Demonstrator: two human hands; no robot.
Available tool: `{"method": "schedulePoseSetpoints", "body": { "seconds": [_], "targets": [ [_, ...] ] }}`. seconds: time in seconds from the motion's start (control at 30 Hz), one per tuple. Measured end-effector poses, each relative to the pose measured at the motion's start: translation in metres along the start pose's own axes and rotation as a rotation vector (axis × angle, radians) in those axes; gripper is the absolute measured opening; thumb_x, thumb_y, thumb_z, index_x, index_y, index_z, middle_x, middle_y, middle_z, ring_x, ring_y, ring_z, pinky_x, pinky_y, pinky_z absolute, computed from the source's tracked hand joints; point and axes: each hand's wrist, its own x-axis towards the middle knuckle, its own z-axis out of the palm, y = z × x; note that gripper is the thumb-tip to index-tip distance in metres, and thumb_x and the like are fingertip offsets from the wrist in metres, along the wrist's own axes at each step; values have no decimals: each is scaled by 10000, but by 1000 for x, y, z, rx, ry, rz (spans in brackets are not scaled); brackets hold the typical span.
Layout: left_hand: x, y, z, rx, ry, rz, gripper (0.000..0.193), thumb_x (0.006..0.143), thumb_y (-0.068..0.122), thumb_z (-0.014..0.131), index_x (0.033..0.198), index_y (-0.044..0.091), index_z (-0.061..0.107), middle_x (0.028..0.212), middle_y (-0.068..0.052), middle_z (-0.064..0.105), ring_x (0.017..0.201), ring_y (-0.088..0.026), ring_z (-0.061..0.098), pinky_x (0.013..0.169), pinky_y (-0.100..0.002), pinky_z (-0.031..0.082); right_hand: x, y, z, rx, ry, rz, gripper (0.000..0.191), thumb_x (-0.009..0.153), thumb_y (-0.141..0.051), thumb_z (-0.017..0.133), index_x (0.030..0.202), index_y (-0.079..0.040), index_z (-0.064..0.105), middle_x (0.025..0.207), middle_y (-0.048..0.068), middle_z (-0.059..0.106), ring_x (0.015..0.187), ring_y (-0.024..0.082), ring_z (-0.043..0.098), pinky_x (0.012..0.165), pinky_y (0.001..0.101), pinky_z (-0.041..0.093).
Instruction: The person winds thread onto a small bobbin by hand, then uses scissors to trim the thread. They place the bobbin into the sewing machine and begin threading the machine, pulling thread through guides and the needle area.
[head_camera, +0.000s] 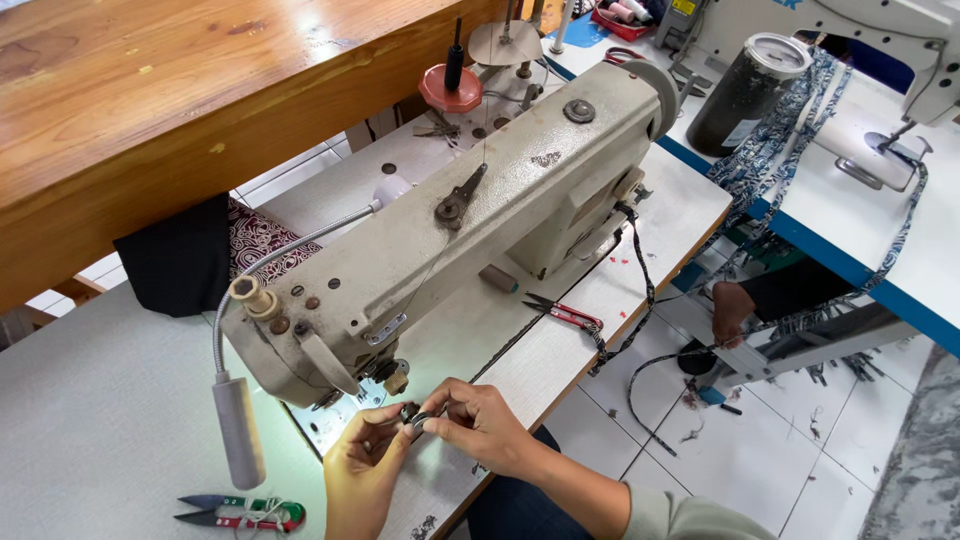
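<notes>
Both hands sit lowest in the shot, right by the needle end of the sewing machine (450, 240). Left hand (362, 470) and right hand (480, 425) each have a narrow fingertip grip, pinching a small dark piece (415, 417) between them just over the lit patch of the desk (100, 420). Honestly it's too small to tell what the piece is, or which way it points.

Desk is pale grey, with white floor tiles beyond its edge and a wooden bench top at upper left. A second desk with a blue edge carries another machine, cut off at the top right corner.

A thin dark strap (560, 315) runs diagonally from the hands up toward the machine's wheel end, then drops off the desk edge. Red-handled snips (565, 313) lie beside it, another pair (245, 513) near the left hand. The gooseneck lamp (238, 425) hangs off the machine's near end.
</notes>
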Motion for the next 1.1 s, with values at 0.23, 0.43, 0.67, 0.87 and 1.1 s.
{"method": "schedulePoseSetpoints", "body": {
  "seconds": [0.23, 0.43, 0.67, 0.87, 1.1],
  "targets": [
    [3, -3, -1, 5, 13, 2, 272, 863, -38, 708, 1133, -53, 686, 1024, -137, 774, 955, -147, 737, 826, -276, 595, 4, 1, 5, 9, 63, 10, 157, 945, -101, 748, 1055, 3, 708, 626, -57, 543, 544, 5, 408, 500, 224, 316],
    [11, -16, -3, -45, 11, 49, 294, 864, -34, 693, 1157, -50, 681, 1061, -150, 778, 980, -171, 750, 863, -290, 614, 2, 1, 7, 16, 126, 4, 153, 931, -89, 764, 1038, 15, 729, 636, -58, 571, 545, 4, 401, 492, 224, 310],
    [19, -22, -7, 89, 2, -5, 306, 880, -20, 687, 1182, -39, 732, 1046, -161, 804, 982, -197, 764, 886, -323, 611, 0, -6, 6, -63, 105, 16, 164, 935, -99, 762, 1044, 8, 703, 611, -57, 539, 532, 9, 414, 499, 224, 329],
    [25, -26, -7, 21, -39, -6, 258, 872, -11, 687, 1126, -50, 714, 1133, -174, 795, 1086, -219, 760, 950, -352, 616, 1, -9, 7, -167, 91, -8, 170, 922, -99, 769, 1050, 3, 724, 605, -52, 543, 534, 12, 428, 500, 230, 342],
    [32, -44, -12, -35, -26, -19, 239, 862, -49, 690, 1098, -60, 723, 1136, -196, 792, 1084, -244, 760, 936, -371, 634, 0, -6, 7, -139, 133, 13, 172, 905, -95, 788, 1035, 8, 744, 581, -50, 536, 517, 10, 417, 482, 233, 319]
  ]
}}
